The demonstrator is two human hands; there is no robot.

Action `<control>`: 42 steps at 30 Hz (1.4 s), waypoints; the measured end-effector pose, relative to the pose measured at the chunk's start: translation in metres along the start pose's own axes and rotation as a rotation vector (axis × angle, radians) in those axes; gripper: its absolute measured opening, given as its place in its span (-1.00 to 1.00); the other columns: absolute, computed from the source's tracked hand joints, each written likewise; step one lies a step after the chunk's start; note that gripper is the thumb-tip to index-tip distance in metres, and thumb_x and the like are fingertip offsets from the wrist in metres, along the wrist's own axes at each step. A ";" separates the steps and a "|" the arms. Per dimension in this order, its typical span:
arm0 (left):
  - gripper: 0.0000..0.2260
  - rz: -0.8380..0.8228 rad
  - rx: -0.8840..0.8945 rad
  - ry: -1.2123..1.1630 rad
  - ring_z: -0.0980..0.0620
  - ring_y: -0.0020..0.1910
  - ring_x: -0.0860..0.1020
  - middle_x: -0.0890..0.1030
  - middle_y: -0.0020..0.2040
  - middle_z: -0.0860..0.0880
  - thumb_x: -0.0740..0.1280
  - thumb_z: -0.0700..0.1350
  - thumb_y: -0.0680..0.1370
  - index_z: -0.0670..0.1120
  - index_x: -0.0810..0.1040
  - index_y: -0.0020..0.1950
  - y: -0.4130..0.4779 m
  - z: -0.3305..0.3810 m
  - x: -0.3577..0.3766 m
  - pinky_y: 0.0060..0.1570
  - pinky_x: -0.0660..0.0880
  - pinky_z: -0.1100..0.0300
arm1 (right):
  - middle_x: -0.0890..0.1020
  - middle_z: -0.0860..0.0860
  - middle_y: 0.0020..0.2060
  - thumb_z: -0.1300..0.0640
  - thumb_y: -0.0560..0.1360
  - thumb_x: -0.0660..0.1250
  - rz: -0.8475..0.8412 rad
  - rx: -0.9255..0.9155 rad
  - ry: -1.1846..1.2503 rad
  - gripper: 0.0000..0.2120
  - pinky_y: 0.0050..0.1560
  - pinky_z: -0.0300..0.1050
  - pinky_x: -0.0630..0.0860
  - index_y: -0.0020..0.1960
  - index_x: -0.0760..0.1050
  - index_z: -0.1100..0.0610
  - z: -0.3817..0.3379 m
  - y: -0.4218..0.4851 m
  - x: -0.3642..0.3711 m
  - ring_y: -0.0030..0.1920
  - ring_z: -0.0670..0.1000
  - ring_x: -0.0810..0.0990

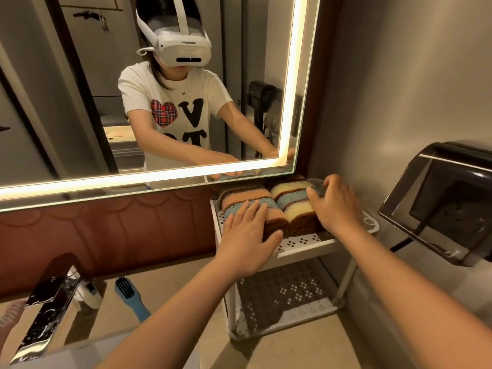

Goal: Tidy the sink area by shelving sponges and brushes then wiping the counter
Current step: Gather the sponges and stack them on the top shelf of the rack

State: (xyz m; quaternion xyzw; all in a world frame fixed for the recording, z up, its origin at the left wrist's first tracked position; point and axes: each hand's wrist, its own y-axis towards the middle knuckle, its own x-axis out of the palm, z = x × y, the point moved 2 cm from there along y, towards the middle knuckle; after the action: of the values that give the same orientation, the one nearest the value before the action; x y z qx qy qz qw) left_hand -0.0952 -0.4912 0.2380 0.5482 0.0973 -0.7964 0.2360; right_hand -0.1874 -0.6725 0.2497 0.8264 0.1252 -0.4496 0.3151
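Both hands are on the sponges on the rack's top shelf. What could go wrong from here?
1. The left hand and right hand bear on the multicoloured sponges packed in two rows; a push may topple the front ones.
2. The white perforated two-tier rack stands on thin legs; leaning on it may shift it.
3. The blue-handled brush lies on the counter, unshelved, and may get missed.

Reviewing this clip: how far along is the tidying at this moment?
Done: sponges sit on the rack's top shelf. In hand: left hand rests flat on them, right hand curls round their end. Left: blue brush lies on the counter; no wiping cloth in view.
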 end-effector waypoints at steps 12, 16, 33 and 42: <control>-0.65 0.148 0.167 -0.248 0.10 0.32 0.35 0.42 0.34 0.04 0.11 0.04 0.61 0.00 0.38 0.36 -0.051 -0.011 -0.053 0.30 0.28 0.19 | 0.46 -0.02 -0.07 0.14 0.55 0.17 0.029 -0.348 0.271 -0.91 -0.03 -0.10 0.33 -0.04 0.44 0.10 -0.057 -0.059 -0.021 0.02 0.03 0.41; -0.72 0.101 0.130 -0.212 0.15 0.12 0.49 0.55 0.15 0.08 0.13 0.05 0.59 0.03 0.49 0.23 -0.091 -0.038 -0.072 0.16 0.44 0.16 | 0.50 -0.05 -0.08 0.09 0.55 0.19 -0.174 -0.410 0.367 -0.93 -0.05 -0.12 0.46 -0.03 0.44 0.04 -0.099 -0.099 -0.027 -0.04 -0.05 0.46; -0.75 -0.070 -0.334 -0.289 0.20 0.04 0.49 0.54 0.09 0.10 0.16 0.04 0.60 0.04 0.47 0.23 -0.288 -0.219 -0.073 -0.03 0.44 0.34 | 0.57 -0.15 -0.22 0.09 0.52 0.24 -0.709 -0.620 0.408 -0.91 -0.11 -0.17 0.49 -0.11 0.51 -0.01 -0.257 -0.258 0.065 -0.16 -0.16 0.52; -0.78 0.030 -0.698 -0.366 0.04 0.10 0.50 0.57 0.11 -0.02 0.20 -0.04 0.59 -0.07 0.51 0.17 -0.425 -0.338 -0.061 0.14 0.44 0.14 | 0.61 -0.07 -0.21 0.13 0.53 0.23 -0.992 -0.690 0.414 -0.89 -0.10 -0.09 0.51 -0.10 0.53 0.04 -0.345 -0.351 0.129 -0.17 -0.08 0.55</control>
State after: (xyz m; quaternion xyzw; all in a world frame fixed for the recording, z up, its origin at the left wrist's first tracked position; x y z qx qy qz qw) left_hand -0.0035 0.0347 0.1215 0.2852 0.3106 -0.7967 0.4331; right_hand -0.0576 -0.1931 0.1375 0.5910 0.6887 -0.3069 0.2869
